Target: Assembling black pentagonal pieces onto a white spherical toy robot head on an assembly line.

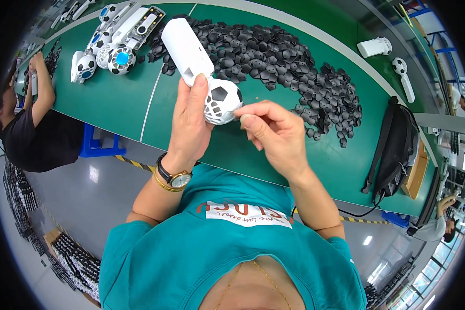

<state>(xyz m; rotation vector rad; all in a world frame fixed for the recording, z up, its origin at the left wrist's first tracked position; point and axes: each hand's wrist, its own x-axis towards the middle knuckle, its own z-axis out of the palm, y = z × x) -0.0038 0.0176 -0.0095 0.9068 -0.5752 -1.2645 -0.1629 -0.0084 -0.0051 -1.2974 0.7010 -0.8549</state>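
A white oblong device [187,49] with a black-patched, football-shaped head [220,95] is held aslant over the green bench [120,101], inside its near edge.

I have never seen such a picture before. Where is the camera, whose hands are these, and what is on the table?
No robot here: these are a person's bare hands. The picture comes from a wide fisheye camera on this person's head, looking down, hence the bent edges. The left hand holds a white device ending in a football-patterned ball. The right hand is at the ball's edge; whether it pinches something small is hard to tell. On the green table lie many black pieces, similar white devices at upper left, and a black bag at right.
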